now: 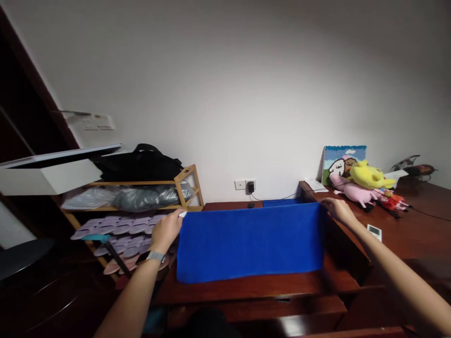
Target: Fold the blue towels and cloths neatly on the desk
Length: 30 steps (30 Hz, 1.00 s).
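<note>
A blue cloth (pixel 250 244), like a towel, is stretched wide between my two hands above a dark red wooden table (pixel 253 292). My left hand (pixel 167 230) pinches its upper left corner, where a small white tag shows by the fingers. At the upper right corner my right hand (pixel 338 211) is closed on the edge. The cloth hangs down in front of the table's back part, and whether its lower edge touches the wood I cannot tell. Behind it, part of another blue piece (pixel 282 202) lies near the wall.
A wooden shoe rack (pixel 190 188) with slippers (pixel 120 225), plastic bags and a black bag (pixel 141 164) stands left. Plush toys (pixel 369 176), a picture (pixel 343 162) and a small white device (pixel 374 232) lie on the higher surface right. A plugged-in charger (pixel 251 187) trails a cable.
</note>
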Available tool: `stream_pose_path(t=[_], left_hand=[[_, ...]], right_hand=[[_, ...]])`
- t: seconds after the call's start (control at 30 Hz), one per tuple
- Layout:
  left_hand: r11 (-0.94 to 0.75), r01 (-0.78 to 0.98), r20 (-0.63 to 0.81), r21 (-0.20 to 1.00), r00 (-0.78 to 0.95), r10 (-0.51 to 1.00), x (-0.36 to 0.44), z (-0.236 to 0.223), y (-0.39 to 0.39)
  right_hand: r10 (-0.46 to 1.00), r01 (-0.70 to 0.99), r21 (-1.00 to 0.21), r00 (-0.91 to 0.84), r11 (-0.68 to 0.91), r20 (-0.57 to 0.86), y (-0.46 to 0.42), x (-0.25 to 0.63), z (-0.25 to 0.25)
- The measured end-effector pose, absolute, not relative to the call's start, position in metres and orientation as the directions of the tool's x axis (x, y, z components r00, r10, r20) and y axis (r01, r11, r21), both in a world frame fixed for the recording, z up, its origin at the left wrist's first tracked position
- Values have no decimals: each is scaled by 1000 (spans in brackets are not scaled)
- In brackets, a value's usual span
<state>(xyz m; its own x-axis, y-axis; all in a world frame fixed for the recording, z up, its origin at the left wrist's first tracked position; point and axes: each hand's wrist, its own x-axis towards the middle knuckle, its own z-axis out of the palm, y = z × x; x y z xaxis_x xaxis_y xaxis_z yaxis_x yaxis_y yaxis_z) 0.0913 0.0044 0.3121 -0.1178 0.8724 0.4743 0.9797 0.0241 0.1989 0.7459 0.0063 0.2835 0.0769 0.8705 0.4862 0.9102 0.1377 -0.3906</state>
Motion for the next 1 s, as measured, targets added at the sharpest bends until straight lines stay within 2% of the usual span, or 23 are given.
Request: stream_pose_path(t=[0.1,0.2,0.37,0.5,0.63,0.77,0.87,1.0], left_hand=[[11,961,597,275,-179,782,97,326,-3],[-16,937,655,350,-232,719,89,302,-23],[-61,916,705,397,-261,660,69,187,-51],[-156,895,624,418,-158,766,57,81,-56],[-187,906,565,378,-66,823,43,10,-65],[-188,923,593,335,-52,804,39,-13,-84],[-182,938,622,295,-44,782,49,-9,-101],[-73,976,594,204,-64,802,65,5,-122]], right_hand=[[795,855,-481,151,193,588,12,745,296],[726,807,-520,177,280,665,-9,744,286],[716,756,-562,182,336,674,-60,732,202],[793,730,-620,181,288,582,-91,715,97],[865,748,-628,150,217,478,-114,711,14],[878,794,-579,128,187,460,-128,724,-21],[886,832,-525,96,178,454,-135,735,-27],[913,889,-434,49,145,405,-143,740,-20]])
